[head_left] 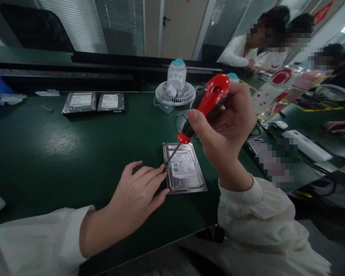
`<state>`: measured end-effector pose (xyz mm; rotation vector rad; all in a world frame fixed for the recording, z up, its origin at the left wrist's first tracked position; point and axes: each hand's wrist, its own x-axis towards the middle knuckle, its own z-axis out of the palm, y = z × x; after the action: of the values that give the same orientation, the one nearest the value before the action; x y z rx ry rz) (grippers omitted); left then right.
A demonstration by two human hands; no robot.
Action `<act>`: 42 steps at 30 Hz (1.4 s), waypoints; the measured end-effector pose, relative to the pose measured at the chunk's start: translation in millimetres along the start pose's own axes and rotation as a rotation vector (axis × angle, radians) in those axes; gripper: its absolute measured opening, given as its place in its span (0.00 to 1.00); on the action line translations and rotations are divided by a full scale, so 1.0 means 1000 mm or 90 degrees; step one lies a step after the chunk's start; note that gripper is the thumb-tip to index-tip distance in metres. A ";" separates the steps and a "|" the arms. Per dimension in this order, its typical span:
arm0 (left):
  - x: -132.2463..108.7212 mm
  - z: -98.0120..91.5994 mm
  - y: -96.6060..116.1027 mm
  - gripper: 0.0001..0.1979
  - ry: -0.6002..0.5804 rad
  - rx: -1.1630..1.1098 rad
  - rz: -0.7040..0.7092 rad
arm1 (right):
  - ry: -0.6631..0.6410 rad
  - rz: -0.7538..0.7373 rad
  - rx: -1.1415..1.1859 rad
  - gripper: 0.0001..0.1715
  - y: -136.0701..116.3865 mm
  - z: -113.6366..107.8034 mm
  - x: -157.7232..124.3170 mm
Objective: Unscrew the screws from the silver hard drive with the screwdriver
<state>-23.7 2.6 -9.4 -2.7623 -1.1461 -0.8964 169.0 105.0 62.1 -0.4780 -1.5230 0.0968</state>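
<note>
A hard drive (186,172) with a white label lies flat on the green table in front of me. My right hand (230,122) is closed around the red and black handle of a screwdriver (211,96). The screwdriver's shaft slants down and left to the drive's left edge. At that edge rests my left hand (140,188), its fingers stretched out and the fingertips touching the drive beside the screwdriver tip. Those fingertips hide the tip and whatever is under it.
Two more hard drives, one (79,101) beside another (111,101), lie at the back left. A small white fan (176,82) stands behind the drive. A clear bottle (278,96), a phone (268,159) and a white power strip (307,145) are right. Other people sit beyond.
</note>
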 end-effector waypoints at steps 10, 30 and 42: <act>0.000 -0.001 -0.002 0.16 -0.018 0.005 0.010 | -0.394 -0.077 -0.182 0.22 -0.031 -0.009 0.048; 0.003 -0.002 0.002 0.15 0.005 0.018 0.006 | -0.691 -0.085 -0.106 0.15 -0.045 -0.006 0.096; 0.003 -0.004 0.003 0.14 -0.009 -0.001 -0.006 | -0.646 -0.065 -0.198 0.09 -0.032 -0.013 0.097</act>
<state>-21.6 1.7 -4.1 -2.7704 -1.1618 -0.8804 180.2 107.7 164.5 -0.6390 -2.5782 0.0170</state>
